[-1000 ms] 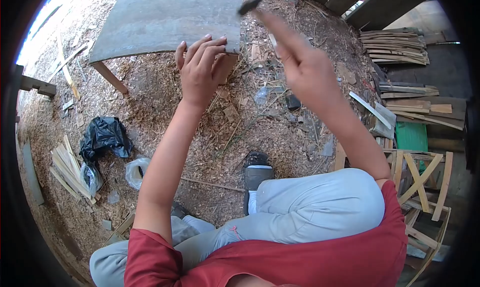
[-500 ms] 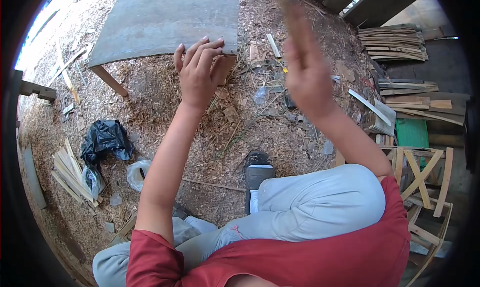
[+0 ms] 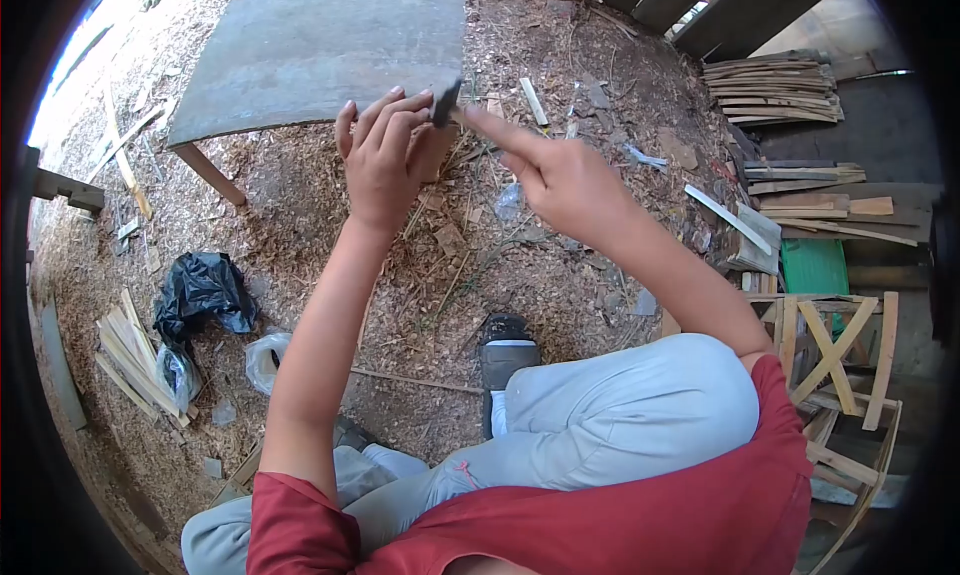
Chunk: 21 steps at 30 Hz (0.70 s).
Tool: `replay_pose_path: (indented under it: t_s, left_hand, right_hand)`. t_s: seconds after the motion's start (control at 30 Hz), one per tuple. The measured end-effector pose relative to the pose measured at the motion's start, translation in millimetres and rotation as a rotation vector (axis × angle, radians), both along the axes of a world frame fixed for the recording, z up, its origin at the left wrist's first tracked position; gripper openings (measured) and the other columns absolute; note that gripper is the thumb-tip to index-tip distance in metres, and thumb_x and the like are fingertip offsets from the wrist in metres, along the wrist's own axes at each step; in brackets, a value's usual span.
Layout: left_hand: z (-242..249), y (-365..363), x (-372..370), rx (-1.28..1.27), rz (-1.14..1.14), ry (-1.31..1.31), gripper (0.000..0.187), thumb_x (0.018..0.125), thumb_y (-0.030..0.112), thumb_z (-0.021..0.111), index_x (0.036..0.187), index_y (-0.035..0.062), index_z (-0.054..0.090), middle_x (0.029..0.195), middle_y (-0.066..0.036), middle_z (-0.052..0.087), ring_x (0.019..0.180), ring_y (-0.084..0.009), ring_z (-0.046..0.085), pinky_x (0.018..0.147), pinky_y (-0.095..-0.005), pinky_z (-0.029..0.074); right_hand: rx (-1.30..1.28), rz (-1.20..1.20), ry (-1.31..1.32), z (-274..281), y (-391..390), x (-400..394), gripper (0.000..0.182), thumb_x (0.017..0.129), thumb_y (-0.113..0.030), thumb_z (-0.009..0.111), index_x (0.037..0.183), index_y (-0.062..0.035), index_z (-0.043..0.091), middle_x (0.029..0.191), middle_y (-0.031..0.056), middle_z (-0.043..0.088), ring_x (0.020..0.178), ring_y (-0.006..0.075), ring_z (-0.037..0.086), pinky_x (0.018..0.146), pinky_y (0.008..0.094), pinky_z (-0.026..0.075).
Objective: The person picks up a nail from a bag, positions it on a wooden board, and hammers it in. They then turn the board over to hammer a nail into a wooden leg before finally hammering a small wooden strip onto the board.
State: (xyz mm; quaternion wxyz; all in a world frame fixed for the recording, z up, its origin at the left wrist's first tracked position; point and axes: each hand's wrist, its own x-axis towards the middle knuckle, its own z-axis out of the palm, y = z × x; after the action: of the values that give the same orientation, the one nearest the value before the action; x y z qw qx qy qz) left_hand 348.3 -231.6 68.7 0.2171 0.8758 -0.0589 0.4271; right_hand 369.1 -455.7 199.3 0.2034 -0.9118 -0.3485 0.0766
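Note:
A grey wooden board (image 3: 320, 50) with a wooden leg (image 3: 210, 175) stands at the top left. My left hand (image 3: 380, 160) rests at the board's near right corner, its fingers spread over the edge and its thumb by a piece of wood (image 3: 430, 153) below. My right hand (image 3: 570, 180) is closed round the handle of a hammer, index finger stretched along it. The dark hammer head (image 3: 447, 103) is at the corner, right beside my left fingertips. Most of the handle is hidden by my right hand.
Wood chips cover the ground (image 3: 400, 405). A black plastic bag (image 3: 205, 293) and thin wood strips (image 3: 140, 350) lie at the left. Stacked slats (image 3: 775, 90), a green object (image 3: 815, 267) and a crossed wooden frame (image 3: 835, 355) are at the right.
My right hand has swung down and to the left, bringing the hammer head from above the board's right side to its corner. My left hand stays at that corner.

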Motion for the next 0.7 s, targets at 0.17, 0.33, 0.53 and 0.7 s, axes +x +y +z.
replay_pose_path:
  t_s: [0.17, 0.33, 0.53, 0.7]
  left_hand:
    - [-6, -1, 0, 0.009, 0.008, -0.010, 0.018, 0.095, 0.015, 0.076, 0.109, 0.0167, 0.066, 0.133, 0.006, 0.075, 0.133, -0.0201, 0.063, 0.123, -0.0448, 0.030]
    - [-4, 0, 0, 0.001, 0.002, 0.002, 0.019, 0.094, 0.014, 0.077, 0.110, 0.0168, 0.066, 0.133, 0.007, 0.075, 0.133, -0.0199, 0.063, 0.124, -0.0449, 0.029]
    - [-7, -3, 1, -0.008, -0.001, -0.022, 0.019, 0.094, 0.014, 0.077, 0.110, 0.0168, 0.066, 0.133, 0.006, 0.075, 0.133, -0.0200, 0.063, 0.123, -0.0449, 0.029]
    - [-4, 0, -2, 0.013, -0.004, 0.005, 0.020, 0.095, 0.014, 0.076, 0.111, 0.0165, 0.066, 0.133, 0.006, 0.074, 0.134, -0.0203, 0.063, 0.124, -0.0452, 0.029]
  right_hand:
    - [0.638, -0.132, -0.204, 22, -1, -1, 0.062, 0.108, -0.017, 0.060, 0.162, -0.0420, 0.046, 0.084, 0.0175, 0.074, 0.054, 0.0253, 0.067, 0.058, 0.0442, 0.055]
    - [-0.013, -0.048, 0.059, -4, -4, 0, 0.058, 0.111, -0.017, 0.055, 0.163, -0.0405, 0.045, 0.070, 0.0136, 0.068, 0.051, 0.0143, 0.062, 0.050, 0.0365, 0.049]
    - [0.567, -0.140, -0.198, 25, -5, 4, 0.061, 0.112, -0.020, 0.054, 0.164, -0.0462, 0.040, 0.091, 0.0139, 0.077, 0.052, 0.0198, 0.058, 0.060, 0.0353, 0.054]
    - [-0.010, -0.066, 0.070, -3, -8, 7, 0.063, 0.112, -0.017, 0.056, 0.165, -0.0463, 0.038, 0.089, 0.0103, 0.075, 0.052, 0.0098, 0.050, 0.053, 0.0309, 0.048]
